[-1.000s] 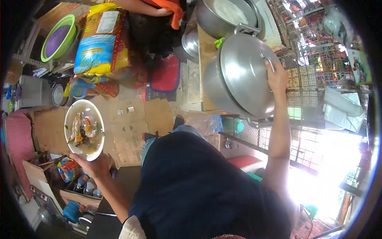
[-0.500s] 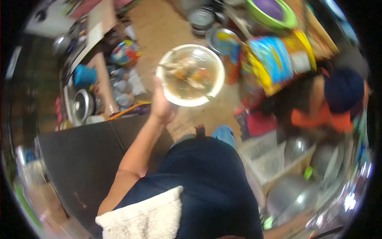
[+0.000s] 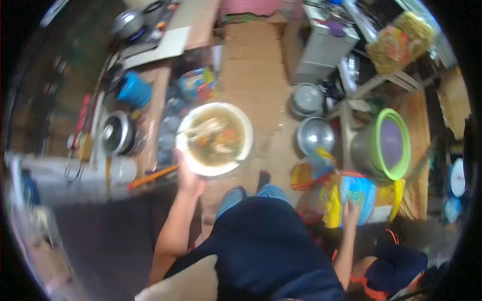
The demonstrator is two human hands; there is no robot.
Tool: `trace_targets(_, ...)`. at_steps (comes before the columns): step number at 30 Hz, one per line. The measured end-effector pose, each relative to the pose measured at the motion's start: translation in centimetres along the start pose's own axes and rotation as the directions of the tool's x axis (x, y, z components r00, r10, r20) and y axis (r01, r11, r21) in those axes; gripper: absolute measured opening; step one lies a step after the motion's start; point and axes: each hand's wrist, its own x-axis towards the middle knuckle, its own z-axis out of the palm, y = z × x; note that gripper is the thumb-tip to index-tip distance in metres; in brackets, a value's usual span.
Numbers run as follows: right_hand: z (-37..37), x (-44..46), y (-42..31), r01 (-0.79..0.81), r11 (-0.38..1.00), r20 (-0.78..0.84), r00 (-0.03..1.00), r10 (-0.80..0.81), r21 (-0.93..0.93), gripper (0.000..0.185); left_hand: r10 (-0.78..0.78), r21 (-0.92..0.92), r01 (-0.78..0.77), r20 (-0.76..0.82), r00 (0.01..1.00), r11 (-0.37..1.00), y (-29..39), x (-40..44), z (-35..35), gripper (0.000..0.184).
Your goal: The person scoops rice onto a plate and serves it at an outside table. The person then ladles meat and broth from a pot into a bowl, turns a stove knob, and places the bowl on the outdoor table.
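A white bowl (image 3: 247, 133) of broth with chunks of meat and vegetables is held out in front of me. My left hand (image 3: 190, 175) is closed on its near left side, and the bowl is about level. My right hand (image 3: 351, 212) hangs at my right side, in front of a yellow and blue plastic bag (image 3: 359, 188). It looks blurred, so I cannot tell how its fingers are set or whether it touches the bag.
Brown cardboard (image 3: 251, 65) covers the walkway ahead. Metal pots (image 3: 307, 99), a basin (image 3: 315, 136) and a green tub (image 3: 391, 145) line the right. On the left are a blue container (image 3: 134, 90) and a lidded pot (image 3: 118, 133). A person in a dark cap (image 3: 396, 266) is low at right.
My view has moved forward and turned, bringing more walkway into sight. The bowl stays in my left hand, now lower and further left in view. My right hand has swung forward.
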Motion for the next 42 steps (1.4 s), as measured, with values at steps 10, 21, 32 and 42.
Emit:
trace_targets(10,4.0,47.7,-26.2,0.565,0.818,0.06,0.825,-0.561,-0.107,0.022,0.243,-0.037,-0.26,-0.245,0.939,0.965,5.8,13.0,2.2,0.071)
trace_targets(21,10.7,78.4,-23.3,-0.013,0.969,-0.177,0.984,-0.032,-0.247,0.043,0.307,0.006,-0.336,-0.424,0.852,0.942,11.3,28.1,6.2,0.075)
trace_targets(32,15.9,97.0,-15.8,-0.166,0.913,-0.228,0.97,0.084,-0.373,0.041,0.467,-0.092,-0.608,-0.553,0.69,0.788,12.7,38.0,10.3,0.072)
trace_targets(42,19.4,93.9,-38.5,-0.102,0.657,0.203,0.976,-0.079,0.747,0.047,0.526,-0.027,-0.685,-0.619,0.583,0.728,14.1,40.6,8.0,0.069)
